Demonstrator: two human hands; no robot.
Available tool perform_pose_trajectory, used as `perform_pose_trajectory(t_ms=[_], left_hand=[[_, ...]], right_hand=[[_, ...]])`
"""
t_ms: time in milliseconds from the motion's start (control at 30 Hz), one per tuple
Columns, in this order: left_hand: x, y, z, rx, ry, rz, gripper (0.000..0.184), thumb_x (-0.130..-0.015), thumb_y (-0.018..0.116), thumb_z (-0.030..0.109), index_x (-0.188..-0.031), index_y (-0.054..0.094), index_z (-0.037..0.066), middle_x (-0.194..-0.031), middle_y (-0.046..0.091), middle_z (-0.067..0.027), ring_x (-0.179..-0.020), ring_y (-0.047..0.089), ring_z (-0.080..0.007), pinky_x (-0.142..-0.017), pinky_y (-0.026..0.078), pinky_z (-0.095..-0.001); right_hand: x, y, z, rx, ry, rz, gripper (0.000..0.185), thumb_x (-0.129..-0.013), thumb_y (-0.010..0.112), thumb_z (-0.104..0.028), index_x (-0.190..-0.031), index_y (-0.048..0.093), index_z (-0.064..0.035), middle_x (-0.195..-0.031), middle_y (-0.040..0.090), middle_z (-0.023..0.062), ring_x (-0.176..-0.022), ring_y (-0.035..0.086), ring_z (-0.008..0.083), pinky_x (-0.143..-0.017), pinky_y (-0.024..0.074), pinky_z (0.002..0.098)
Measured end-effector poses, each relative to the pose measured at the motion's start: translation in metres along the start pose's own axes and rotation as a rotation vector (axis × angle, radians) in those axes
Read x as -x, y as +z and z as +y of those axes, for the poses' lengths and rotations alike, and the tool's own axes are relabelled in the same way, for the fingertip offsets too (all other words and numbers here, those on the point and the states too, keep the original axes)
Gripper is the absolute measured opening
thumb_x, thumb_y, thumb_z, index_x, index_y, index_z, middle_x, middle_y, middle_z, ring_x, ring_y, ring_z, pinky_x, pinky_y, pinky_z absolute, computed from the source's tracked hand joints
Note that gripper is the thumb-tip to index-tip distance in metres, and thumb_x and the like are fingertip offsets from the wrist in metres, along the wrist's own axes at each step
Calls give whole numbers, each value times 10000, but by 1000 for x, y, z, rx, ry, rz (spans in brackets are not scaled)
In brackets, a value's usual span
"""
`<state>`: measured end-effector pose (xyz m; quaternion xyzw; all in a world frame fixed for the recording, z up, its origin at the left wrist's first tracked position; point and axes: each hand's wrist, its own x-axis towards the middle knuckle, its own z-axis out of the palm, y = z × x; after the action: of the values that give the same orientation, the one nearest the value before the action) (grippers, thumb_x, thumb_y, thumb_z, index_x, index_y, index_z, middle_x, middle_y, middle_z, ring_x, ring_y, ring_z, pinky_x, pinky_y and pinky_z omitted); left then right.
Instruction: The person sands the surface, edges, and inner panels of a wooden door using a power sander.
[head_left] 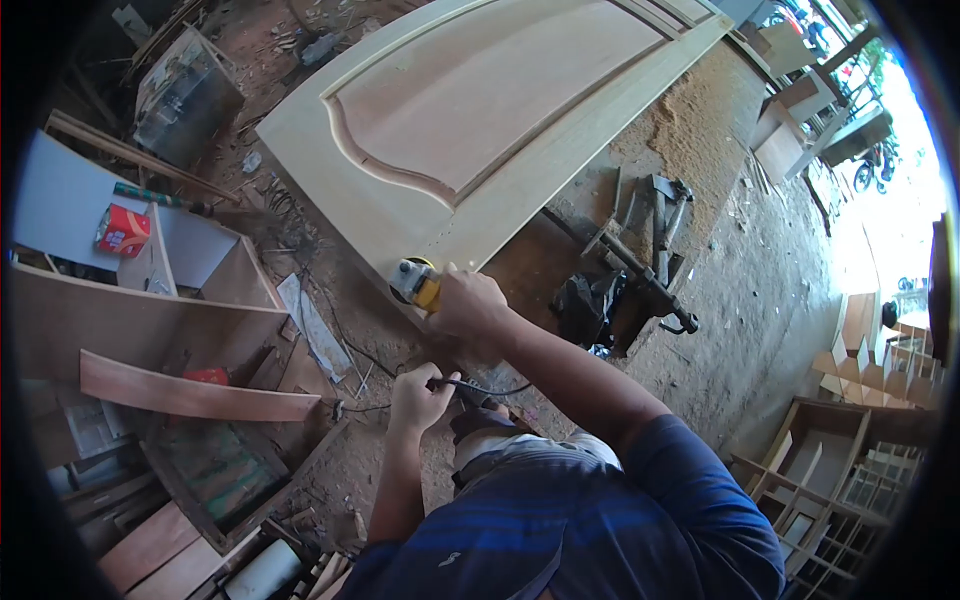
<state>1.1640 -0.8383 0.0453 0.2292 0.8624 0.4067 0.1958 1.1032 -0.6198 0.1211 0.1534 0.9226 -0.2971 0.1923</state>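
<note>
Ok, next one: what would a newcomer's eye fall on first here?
Probably the large pale wooden door panel, slanting across the top middle of the picture. At its near corner the right hand grips a yellow-and-silver power tool, while the left hand, lower down, holds a black cord. The bright red container at far left also stands out.

Gripped yellow-and-grey power tool [416,283] in right hand [468,303] over near end of panelled wooden door [480,110]; could not confirm contact. Held black cord [490,389] in left hand [418,400]. Noted wooden cabinet [150,330] with red container [124,231] at left, metal frame [640,265] right of door, sawdust [695,130] farther back.
</note>
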Motion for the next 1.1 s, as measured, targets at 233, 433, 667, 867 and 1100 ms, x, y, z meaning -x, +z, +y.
perform_pose_trajectory(t_ms=[233,433,667,867,1100], left_hand=[[-47,1,1,-26,153,281,350,-929,880,299,-870,660,33,-801,698,-138,-697,707,-335,-619,538,-446],[-100,13,18,-309,321,365,371,-958,806,276,-1209,702,24,-1244,713,-197,-1186,680,-397,-1048,530,-530],[-126,68,14,-469,236,347,690,-917,621,0,-1594,487,-2,-1644,484,-274,-1560,420,-473,-1315,322,-581],[-129,87,32,-579,128,367,811,-860,648,6,-1640,425,-4,-1691,416,-281,-1597,364,-458,-1344,255,-575],[-136,127,48,-586,-48,442,818,-889,639,71,-1659,379,-26,-1717,359,-308,-1617,321,-458,-1358,218,-553]], right_hand=[[-43,-20,15,-10,31,92,639,-744,853,-420,-1128,683,63,-990,792,235,-939,799,393,-847,650,473],[-59,-80,92,14,205,176,610,-761,850,-485,-1108,787,12,-1069,812,218,-1001,803,366,-915,644,452],[-102,-151,193,-79,325,374,578,-775,856,-495,-1103,822,-20,-1077,819,193,-1071,791,344,-972,614,436],[-129,-216,274,-185,361,369,597,-797,863,-478,-1173,803,-19,-1134,811,174,-1080,788,321,-973,607,430],[-185,-278,373,-86,240,428,556,-816,825,-468,-1125,807,-5,-1024,808,178,-995,793,290,-883,610,427]])
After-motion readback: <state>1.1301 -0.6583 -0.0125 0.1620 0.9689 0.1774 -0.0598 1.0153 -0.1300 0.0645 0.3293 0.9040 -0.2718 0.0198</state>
